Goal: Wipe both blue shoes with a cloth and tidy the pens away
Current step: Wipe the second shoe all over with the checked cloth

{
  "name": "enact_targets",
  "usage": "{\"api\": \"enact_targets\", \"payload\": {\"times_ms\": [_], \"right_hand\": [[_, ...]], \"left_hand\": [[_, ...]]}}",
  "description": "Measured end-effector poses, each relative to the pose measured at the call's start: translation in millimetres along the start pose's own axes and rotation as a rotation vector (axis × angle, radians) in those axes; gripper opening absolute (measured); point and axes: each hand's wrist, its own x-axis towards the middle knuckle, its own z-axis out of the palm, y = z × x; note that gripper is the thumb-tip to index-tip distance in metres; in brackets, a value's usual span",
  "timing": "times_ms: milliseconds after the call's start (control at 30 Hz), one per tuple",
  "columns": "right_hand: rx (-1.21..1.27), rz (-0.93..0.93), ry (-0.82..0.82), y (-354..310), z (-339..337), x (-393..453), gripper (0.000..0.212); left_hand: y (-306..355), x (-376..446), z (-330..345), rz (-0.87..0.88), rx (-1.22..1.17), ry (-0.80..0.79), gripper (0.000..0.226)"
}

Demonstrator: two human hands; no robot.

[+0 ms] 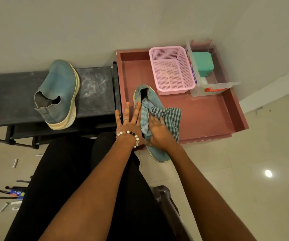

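On the red tray (209, 115), one blue shoe (150, 100) is laid pointing away from the hands, steadied by the flat, open left hand (129, 122), while the striped cloth (168, 117) is pressed on it by the flat right hand (157, 131).

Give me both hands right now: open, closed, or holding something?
Left hand: open, fingers spread, resting against the side of the shoe.
Right hand: open, fingers straight, pressing the cloth onto that shoe.
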Motion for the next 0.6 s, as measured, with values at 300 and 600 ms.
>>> {"api": "enact_targets", "payload": {"times_ms": [300, 600], "right_hand": [[0.068, -0.021, -0.067, -2, -1, -34, 0.062], [0.099, 0.024, 0.031, 0, -1, 34, 0.067]], "left_hand": [[-2, 1, 0, 0.011, -0.01, -0.002, 0.109], [1, 2, -2, 0.0, -0.065, -0.052, 0.142]]}}
